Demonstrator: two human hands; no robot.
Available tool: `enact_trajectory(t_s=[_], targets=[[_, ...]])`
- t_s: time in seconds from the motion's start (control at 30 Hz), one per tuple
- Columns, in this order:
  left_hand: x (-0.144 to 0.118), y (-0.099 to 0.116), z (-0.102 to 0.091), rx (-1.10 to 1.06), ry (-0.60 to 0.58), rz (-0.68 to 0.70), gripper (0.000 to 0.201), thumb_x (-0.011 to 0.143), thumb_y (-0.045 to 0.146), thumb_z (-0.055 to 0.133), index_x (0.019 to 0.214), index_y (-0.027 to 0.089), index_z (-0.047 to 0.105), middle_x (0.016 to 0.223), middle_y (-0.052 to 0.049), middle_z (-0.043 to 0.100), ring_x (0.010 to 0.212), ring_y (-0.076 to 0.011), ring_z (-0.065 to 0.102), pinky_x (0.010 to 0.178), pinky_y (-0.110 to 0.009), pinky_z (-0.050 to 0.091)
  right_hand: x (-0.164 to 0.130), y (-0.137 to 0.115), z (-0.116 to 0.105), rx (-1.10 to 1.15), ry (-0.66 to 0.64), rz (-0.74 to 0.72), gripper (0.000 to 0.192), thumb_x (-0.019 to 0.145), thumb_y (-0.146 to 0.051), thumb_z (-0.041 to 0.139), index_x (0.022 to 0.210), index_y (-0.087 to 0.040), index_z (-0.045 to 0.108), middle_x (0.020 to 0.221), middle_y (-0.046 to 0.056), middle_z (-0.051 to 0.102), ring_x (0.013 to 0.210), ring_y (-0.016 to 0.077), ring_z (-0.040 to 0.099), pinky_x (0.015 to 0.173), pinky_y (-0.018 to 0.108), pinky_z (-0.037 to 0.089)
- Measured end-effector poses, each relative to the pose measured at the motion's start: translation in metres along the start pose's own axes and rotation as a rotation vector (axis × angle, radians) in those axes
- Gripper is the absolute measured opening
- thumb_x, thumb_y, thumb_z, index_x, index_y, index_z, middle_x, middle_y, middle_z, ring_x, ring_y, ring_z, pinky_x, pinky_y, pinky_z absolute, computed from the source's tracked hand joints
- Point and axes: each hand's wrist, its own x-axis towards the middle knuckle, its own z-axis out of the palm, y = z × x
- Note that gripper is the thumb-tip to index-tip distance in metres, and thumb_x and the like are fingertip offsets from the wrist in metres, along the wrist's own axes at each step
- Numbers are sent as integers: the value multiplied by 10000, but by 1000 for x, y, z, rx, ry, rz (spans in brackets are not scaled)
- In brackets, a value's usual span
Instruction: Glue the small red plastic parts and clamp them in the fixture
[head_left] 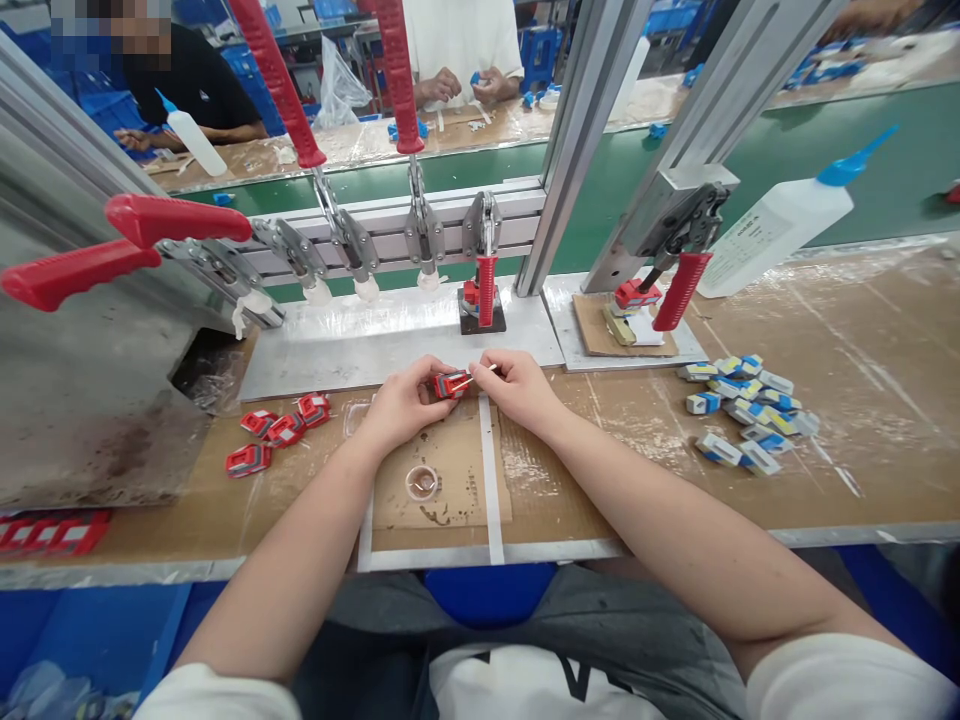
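Left hand (pixel 405 405) curled closed around a small red-and-grey plastic block (pixel 452 384), pinching it between thumb and fingers just above the far edge of the brown cardboard work mat (pixel 450 490) on the desk (pixel 862 420). Right hand (pixel 521 390) closed in a fine pinch on a thin pale stick (pixel 480 374), whose tip meets the block; the two hands sit close together, nearly touching, over that far edge. On the mat, near its middle, one small clear round dish (pixel 423 483). Left of the mat, four loose red-and-grey blocks (pixel 279 432) in a loose cluster; further left at the desk edge, a row of more red pieces (pixel 52 532), count unclear. Right of the mat, well apart, a pile of blue, white and yellow small blocks (pixel 746 412), roughly a dozen, exact count not readable. Beyond the mat, a row of red-handled toggle clamps (pixel 420 215) on an aluminium rail: six handles visible, one clamp pressed down on a red block (pixel 480 295) directly behind the hands. One white squeeze bottle with blue nozzle (pixel 787 215) lies tilted far right of the mat. Across the green conveyor, another person's hands (pixel 461 85) work at a separate bench.
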Motion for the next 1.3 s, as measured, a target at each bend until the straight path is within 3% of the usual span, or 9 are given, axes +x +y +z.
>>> enact_trajectory(t_s=[0.27, 0.63, 0.7, 0.87, 1.03, 1.17, 1.23, 1.3], targets=[[0, 3, -2, 58, 14, -5, 330, 804, 307, 763, 1127, 262, 707, 642, 52, 582, 569, -127, 496, 567, -244, 367, -1, -3, -6, -217, 111, -31, 325, 882, -316, 549, 605, -226, 406, 551, -51, 362, 577, 125, 344, 600, 296, 252], [-2, 7, -1, 118, 3, -33, 332, 790, 303, 763, 1108, 265, 676, 625, 65, 588, 561, -135, 531, 557, -252, 349, -5, -8, -5, -285, 96, -203, 386, 993, -387, 489, 660, -234, 369, 605, -31, 410, 603, 139, 382, 623, 301, 272], [0, 5, -2, 97, 12, -42, 346, 788, 318, 768, 1112, 258, 664, 640, 61, 601, 565, -136, 529, 557, -253, 351, -10, -13, -4, -283, 26, -282, 398, 1020, -395, 460, 662, -234, 391, 606, -25, 434, 606, 143, 408, 626, 300, 285], [4, 3, -5, -71, 88, -7, 351, 776, 290, 756, 1095, 231, 622, 889, 9, 719, 605, -112, 528, 588, -249, 389, -34, -33, 10, -364, -465, -645, 435, 1091, -413, 431, 716, -219, 539, 676, 12, 598, 661, 161, 520, 640, 308, 310], [3, 4, -6, -162, 101, 14, 344, 795, 297, 746, 1099, 218, 607, 987, -14, 740, 582, -85, 495, 602, -247, 413, -45, -41, 31, -658, -583, -686, 428, 1103, -397, 467, 776, -190, 651, 735, 51, 677, 698, 185, 581, 643, 322, 307], [3, 0, -6, -158, 90, 40, 349, 807, 317, 751, 1113, 221, 614, 985, -13, 744, 570, -81, 483, 581, -239, 397, -52, -50, 25, -869, -514, -572, 556, 1055, -639, 486, 896, -151, 703, 828, 115, 719, 767, 243, 640, 645, 349, 356], [3, -1, -6, -173, 88, 51, 363, 809, 340, 763, 1124, 224, 623, 986, -18, 747, 599, -94, 531, 596, -242, 422, -64, -52, 1, -932, -396, -482, 561, 1057, -644, 472, 1041, -140, 717, 938, 138, 744, 845, 263, 673, 686, 360, 404], [3, -1, -5, -185, 90, 46, 378, 807, 369, 780, 1126, 227, 635, 971, -21, 748, 632, -114, 582, 604, -247, 447, -84, -49, -37, -999, -219, -349, 474, 1086, -560, 461, 1140, -165, 716, 1019, 130, 754, 904, 257, 694, 729, 355, 434]])
